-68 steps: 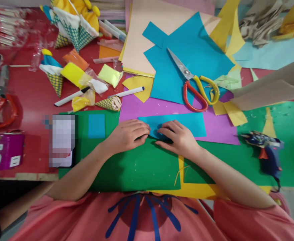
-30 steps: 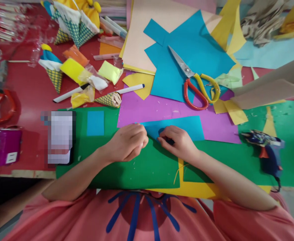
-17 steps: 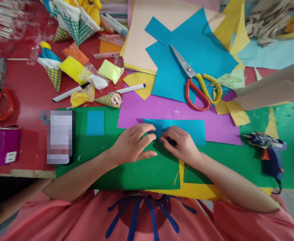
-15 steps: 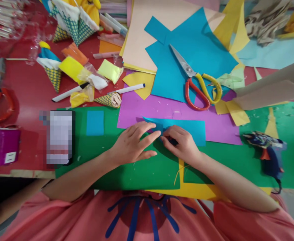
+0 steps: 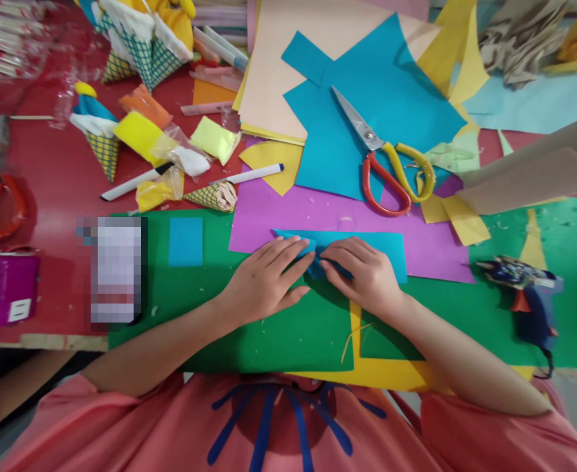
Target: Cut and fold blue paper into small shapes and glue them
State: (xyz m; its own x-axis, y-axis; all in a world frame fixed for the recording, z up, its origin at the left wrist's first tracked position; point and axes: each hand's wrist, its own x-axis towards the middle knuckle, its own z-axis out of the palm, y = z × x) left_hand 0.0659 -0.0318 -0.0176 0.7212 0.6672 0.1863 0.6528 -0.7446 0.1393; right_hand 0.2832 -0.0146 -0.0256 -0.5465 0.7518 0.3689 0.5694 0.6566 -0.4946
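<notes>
A strip of blue paper [image 5: 387, 252] lies across the purple and green sheets, its left end rising in a point. On that left end rests my left hand [image 5: 269, 275], fingers stretched and fairly flat, thumb apart. My right hand [image 5: 362, 272] is curled, with thumb and fingertips pinching the strip near its middle. Part of the paper between the two hands is hidden by my fingers. Left of my left hand, a small blue paper square [image 5: 185, 242] lies flat on the green sheet [image 5: 269, 344].
Scissors [image 5: 370, 141] lie on a large blue sheet behind my hands. A glue gun [image 5: 532, 298] is at the right, a blurred phone-like object [image 5: 116, 269] at the left. Pens, clay packets [image 5: 216, 139] and paper cones [image 5: 102, 147] crowd the back left.
My left fingers have come down onto the strip's left end, and the pointed tip sits slightly further left. My right hand has shifted a little right.
</notes>
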